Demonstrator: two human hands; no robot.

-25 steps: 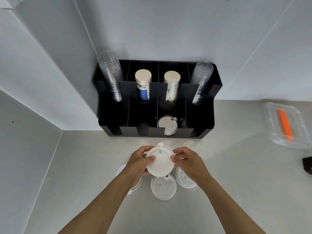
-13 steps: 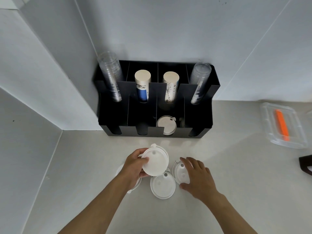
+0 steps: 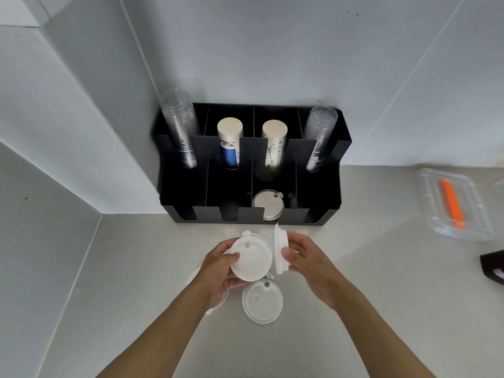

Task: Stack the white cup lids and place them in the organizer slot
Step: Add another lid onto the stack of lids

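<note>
1. Loose lid point(image 3: 262, 300): white, round, flat on the counter point(image 3: 381, 309), nearest the viewer, between the two forearms. A second lid point(image 3: 218, 304) lies largely hidden beneath the left wrist.
2. Left hand point(image 3: 221, 271): fingers curled around the held stack point(image 3: 252, 257), thumb on its face, pinching the rim. The stack is white with a small vent hole and a tab at its upper edge; its broad face is tilted toward the camera. How many lids it holds cannot be told.
3. Right hand point(image 3: 302, 257): pinches a single lid point(image 3: 279, 251) turned on edge, so only its thin profile shows. It sits just beside the stack's right rim; contact is unclear.
4. Governing relation: the single lid lies immediately right of the stack, its flat face toward it; seating it probably requires bringing the faces parallel and the rims concentric.
5. Organizer point(image 3: 327, 192): black, against the wall, beyond both hands. One front slot already contains a white lid point(image 3: 268, 207), almost directly ahead of the hands, slightly nearer the right.
</note>
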